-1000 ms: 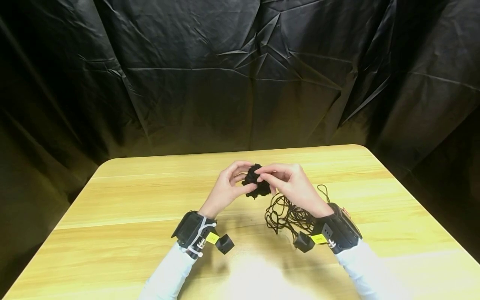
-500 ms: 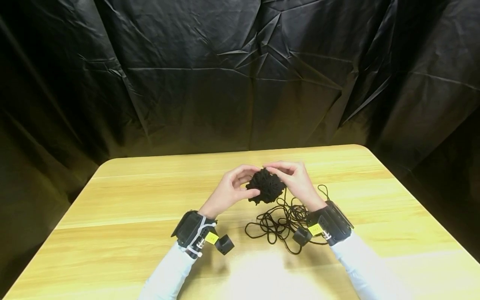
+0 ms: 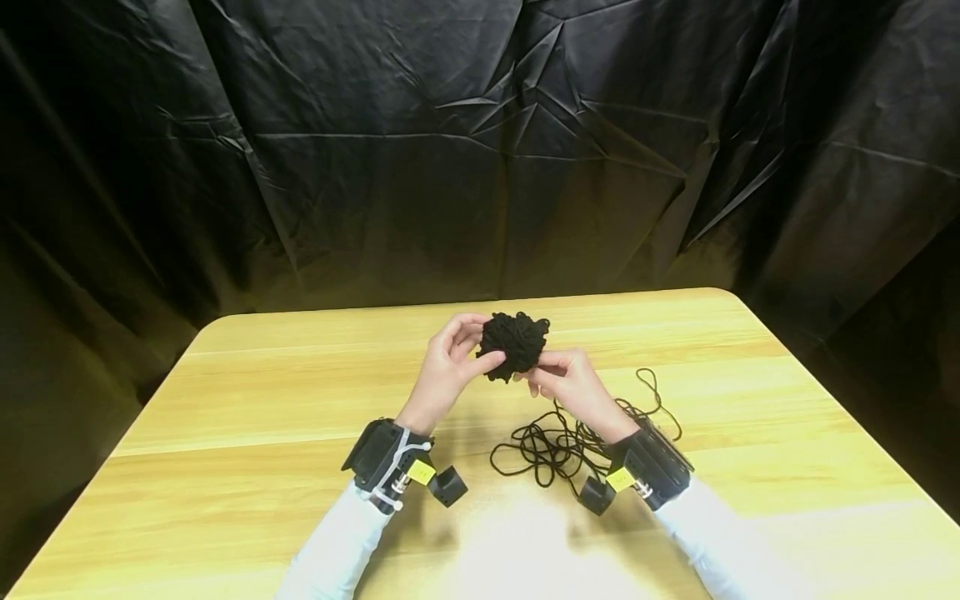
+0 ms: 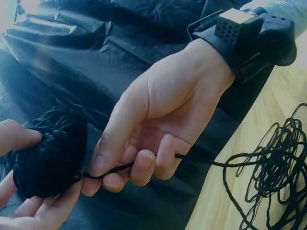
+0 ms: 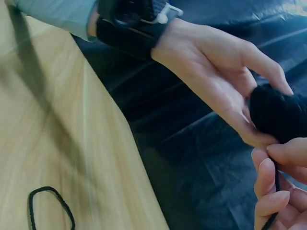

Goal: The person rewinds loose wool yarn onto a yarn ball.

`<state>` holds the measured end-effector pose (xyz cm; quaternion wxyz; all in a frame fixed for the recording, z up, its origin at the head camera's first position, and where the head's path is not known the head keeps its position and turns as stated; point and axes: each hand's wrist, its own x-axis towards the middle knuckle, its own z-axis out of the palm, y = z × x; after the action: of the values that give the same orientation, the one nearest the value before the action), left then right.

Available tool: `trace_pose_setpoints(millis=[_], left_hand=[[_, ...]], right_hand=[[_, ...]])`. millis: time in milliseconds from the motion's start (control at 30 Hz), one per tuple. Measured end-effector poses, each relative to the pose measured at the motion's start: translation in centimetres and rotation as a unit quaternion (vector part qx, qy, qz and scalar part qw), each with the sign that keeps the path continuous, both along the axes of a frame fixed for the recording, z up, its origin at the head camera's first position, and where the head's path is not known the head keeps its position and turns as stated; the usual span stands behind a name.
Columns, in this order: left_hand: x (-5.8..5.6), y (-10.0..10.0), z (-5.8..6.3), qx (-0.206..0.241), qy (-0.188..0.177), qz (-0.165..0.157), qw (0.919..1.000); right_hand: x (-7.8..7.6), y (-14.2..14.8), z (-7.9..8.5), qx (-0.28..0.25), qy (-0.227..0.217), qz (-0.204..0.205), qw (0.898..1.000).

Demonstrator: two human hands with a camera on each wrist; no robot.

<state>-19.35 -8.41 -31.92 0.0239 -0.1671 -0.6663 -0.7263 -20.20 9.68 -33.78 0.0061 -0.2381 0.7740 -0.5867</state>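
Observation:
A black, ruffled bundle of yarn [image 3: 516, 340] is held above the table by my left hand [image 3: 444, 362], thumb on its near face and fingers behind it. Close at the bundle's lower right, my right hand [image 3: 573, 385] pinches a black cord between thumb and forefinger. In the left wrist view the cord [image 4: 201, 161] runs from the bundle through the right hand's curled fingers and down to the loose pile. The right wrist view shows the left hand [image 5: 216, 72] cupped round the bundle [image 5: 278, 112], with the right hand's fingertips right beside it.
A tangled pile of black cord [image 3: 551, 446] lies on the wooden table [image 3: 225, 417] under the right wrist, with a loop [image 3: 648, 383] reaching to the right. Black sheeting [image 3: 375, 208] hangs behind the table's far edge. Each wrist carries a strapped camera [image 3: 448, 486].
The bundle has moved up and turned in the left hand. My right hand went from its top to its lower right edge. More cord loops have spread leftward on the table.

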Motion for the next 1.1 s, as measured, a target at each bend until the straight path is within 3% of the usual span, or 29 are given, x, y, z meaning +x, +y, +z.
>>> trace_pose_setpoints(millis=[300,567,733,867,1100], left_hand=[[-0.3,0.1,-0.1,-0.004,0.003,0.066,0.9978],[-0.4,-0.1,-0.4,-0.03,0.019,0.065,0.9973],[-0.3,-0.1,-0.3,-0.052,0.013,0.041,0.9977],[-0.2,-0.1,-0.3,-0.064,0.01,-0.004,0.9979],[-0.1,-0.2,-0.2,-0.117,0.052,-0.066,0.9896]], right_hand=[[1.6,-1.0,0.6,0.079,0.088,0.035,0.992],[2.8,-0.9,2.6,0.121,0.125,0.041,0.984],[2.7,-0.2,3.9,0.093,0.127,0.036,0.987],[2.3,0.2,4.5,0.055,0.113,0.023,0.992],[1.9,0.6,5.1,0.015,0.084,-0.013,0.996]])
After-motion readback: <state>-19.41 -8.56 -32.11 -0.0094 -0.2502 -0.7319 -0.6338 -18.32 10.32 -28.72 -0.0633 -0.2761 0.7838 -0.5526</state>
